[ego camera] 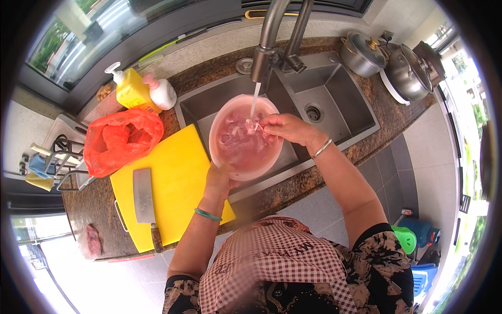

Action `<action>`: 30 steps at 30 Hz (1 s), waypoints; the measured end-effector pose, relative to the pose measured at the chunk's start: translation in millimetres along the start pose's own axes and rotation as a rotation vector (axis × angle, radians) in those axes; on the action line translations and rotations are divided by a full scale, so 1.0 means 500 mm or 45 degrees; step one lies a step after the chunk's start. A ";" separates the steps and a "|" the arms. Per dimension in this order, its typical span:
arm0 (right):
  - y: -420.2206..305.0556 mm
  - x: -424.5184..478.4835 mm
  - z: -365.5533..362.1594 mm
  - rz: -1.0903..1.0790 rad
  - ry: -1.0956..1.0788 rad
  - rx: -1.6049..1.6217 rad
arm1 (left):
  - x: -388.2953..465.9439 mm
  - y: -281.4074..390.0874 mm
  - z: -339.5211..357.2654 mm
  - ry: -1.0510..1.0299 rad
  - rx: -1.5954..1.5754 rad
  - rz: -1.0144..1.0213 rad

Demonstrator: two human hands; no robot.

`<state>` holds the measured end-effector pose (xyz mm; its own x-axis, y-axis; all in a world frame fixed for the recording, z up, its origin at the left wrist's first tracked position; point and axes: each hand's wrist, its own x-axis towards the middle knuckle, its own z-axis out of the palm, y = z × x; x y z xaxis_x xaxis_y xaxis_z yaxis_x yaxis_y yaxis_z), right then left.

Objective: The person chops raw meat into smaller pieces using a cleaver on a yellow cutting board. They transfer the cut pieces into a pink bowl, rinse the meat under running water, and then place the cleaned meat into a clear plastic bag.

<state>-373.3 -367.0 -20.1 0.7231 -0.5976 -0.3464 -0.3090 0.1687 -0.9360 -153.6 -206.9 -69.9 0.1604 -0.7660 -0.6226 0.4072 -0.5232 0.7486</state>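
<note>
A pale pink plastic bowl point(215, 114) is at the left basin of a steel double sink, full of cloudy reddish water with pieces of raw meat point(235, 145) in it. My left hand point(219, 178) grips the bowl's near left rim. Between the fingers of my right hand point(288, 127) is a small piece of raw meat point(253, 126), held over the bowl. Water runs from the metal faucet point(261, 64) in a thin stream into the bowl, close to that piece. How much meat lies under the water is hard to see.
Left of the sink lies a yellow cutting board point(178, 172) with a cleaver point(144, 196) on it. A red plastic bag point(123, 141) touches its far corner. Pump bottles point(135, 90) stand behind. Bagged meat point(93, 241) sits at the counter's left end; lidded pots point(362, 55) stand right.
</note>
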 end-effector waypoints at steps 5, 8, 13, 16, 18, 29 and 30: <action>0.027 0.027 0.007 -0.108 0.037 -0.222 | 0.006 -0.014 -0.007 -0.025 -0.026 0.020; 0.068 0.049 0.060 -0.443 0.763 -1.406 | -0.015 0.008 0.026 0.025 -0.075 0.086; 0.095 0.073 0.113 -0.480 0.481 -1.336 | -0.034 0.030 0.054 0.018 -0.011 0.125; 0.062 0.038 0.099 -0.567 0.247 -1.440 | -0.035 0.027 0.039 0.035 -0.005 0.073; 0.011 0.013 0.092 -0.468 0.233 -1.278 | -0.022 0.009 0.015 0.034 0.005 0.036; -0.017 0.062 -0.183 -0.241 1.295 0.038 | -0.003 0.025 0.022 0.013 0.026 0.073; -0.029 0.067 -0.193 -0.235 1.288 -0.005 | -0.004 0.025 0.021 0.011 0.021 0.082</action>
<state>-404.3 -465.2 -12.0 -0.0991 -0.9949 0.0194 -0.2489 0.0059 -0.9685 -158.2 -215.8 -56.9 0.1938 -0.7948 -0.5751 0.3810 -0.4792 0.7907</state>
